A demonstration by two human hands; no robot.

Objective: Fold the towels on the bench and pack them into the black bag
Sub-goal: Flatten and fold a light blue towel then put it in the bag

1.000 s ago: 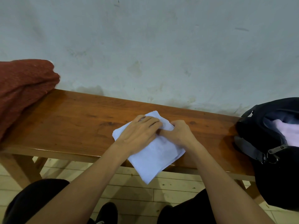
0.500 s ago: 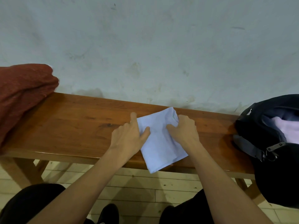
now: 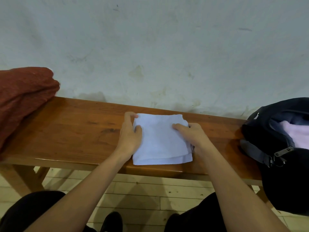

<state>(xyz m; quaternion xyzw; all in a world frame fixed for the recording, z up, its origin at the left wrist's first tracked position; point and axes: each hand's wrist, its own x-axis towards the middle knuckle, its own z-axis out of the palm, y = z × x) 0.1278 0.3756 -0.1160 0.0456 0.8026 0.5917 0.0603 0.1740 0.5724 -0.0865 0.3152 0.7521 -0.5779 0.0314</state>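
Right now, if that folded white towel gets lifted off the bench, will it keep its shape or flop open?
Probably floppy: the white towel is soft cloth, its layered edges showing at the near side. The left hand and right hand grip opposite edges, which should keep the folds together. It likely weighs little.

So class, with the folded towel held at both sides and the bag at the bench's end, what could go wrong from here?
1. The towel overhangs the bench front edge; it may slip to the floor if released.
2. Both hands, left and right, grip only its sides, so the fold could sag open when lifted.
3. The bag already holds a pale cloth; pushing in may crumple it.
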